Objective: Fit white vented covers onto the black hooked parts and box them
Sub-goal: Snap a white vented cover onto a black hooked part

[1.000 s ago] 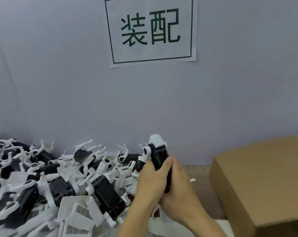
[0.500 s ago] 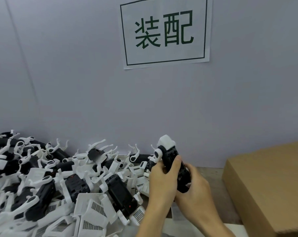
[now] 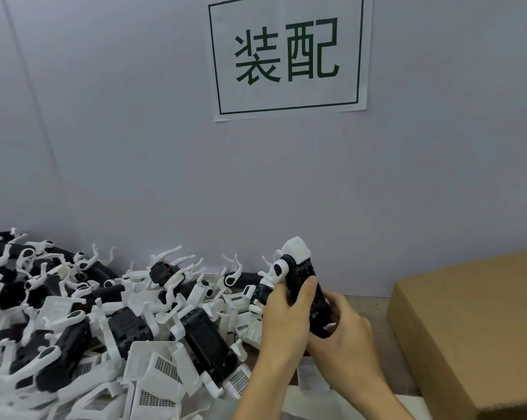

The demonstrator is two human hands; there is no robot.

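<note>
Hands, left (image 3: 286,316) and right (image 3: 344,331), fingers curled round black hooked part (image 3: 309,294), cardboard box (image 3: 480,328) beside, contents unseen.

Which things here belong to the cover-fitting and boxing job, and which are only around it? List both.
Job:
- black hooked part, gripped by the left hand and right hand
- white cap at its top end
- pile of black parts and white vented covers
- cardboard box

Just there:
- wall sign
- grey wall
</note>
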